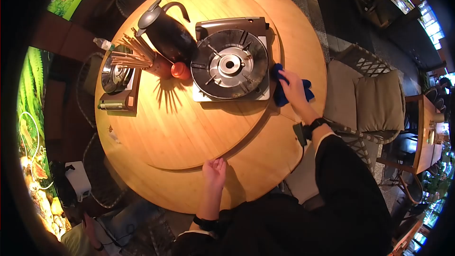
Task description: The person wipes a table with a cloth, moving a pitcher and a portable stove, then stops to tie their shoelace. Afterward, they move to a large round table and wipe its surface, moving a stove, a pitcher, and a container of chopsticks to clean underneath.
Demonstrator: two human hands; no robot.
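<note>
My right hand (295, 90) presses on a crumpled dark blue cloth (281, 96), fingers closed on it. The cloth lies on the round wooden table (303, 42), beside the turntable's right rim. My left hand (214, 173) is at the near rim of the wooden turntable (189, 137), its fingers curled together with nothing visible in them. Just left of the cloth, on the turntable, stands a portable gas stove (230, 66) with a round black pan support and a silver burner.
On the turntable stand a black jug (166, 33), a holder of chopsticks (137, 54), a red-orange lidded jar (180, 70) and a second gas stove (118, 85). A small bottle (103, 43) is at the far left. A cushioned chair (365, 99) stands at the right.
</note>
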